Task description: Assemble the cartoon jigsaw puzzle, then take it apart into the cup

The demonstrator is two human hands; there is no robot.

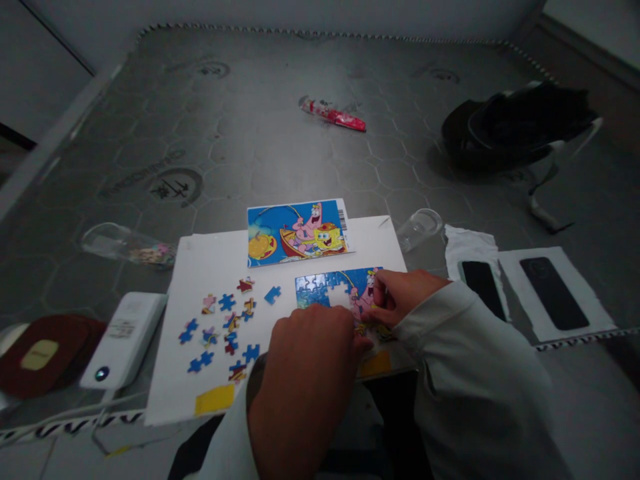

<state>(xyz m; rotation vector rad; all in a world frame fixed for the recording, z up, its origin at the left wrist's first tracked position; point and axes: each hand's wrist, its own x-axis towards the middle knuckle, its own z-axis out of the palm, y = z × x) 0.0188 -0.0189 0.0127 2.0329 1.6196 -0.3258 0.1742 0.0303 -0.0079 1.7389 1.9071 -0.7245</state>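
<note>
A partly assembled jigsaw puzzle (311, 288) lies on a white board (203, 257), with a gap in its middle. My left hand (313, 353) is closed over the lower part of the puzzle, its fingertips near the bottom edge; what they hold, if anything, is hidden. Fingers pinched, my right hand (413, 293) rests at the puzzle's right side; no piece shows clearly between them. Loose jigsaw pieces (227, 303) are scattered over the board's left half, with a single blue piece (273, 295) nearer the puzzle. Behind it lies a cartoon picture card (270, 223).
Clear plastic tubes (107, 239) (420, 227) lie either side of the board. Left are a white device (125, 340) with a cable and a brown case (45, 357). Right are two phones (483, 283) (553, 290) and a black cap-like object (510, 130). A red packet (337, 115) lies far back.
</note>
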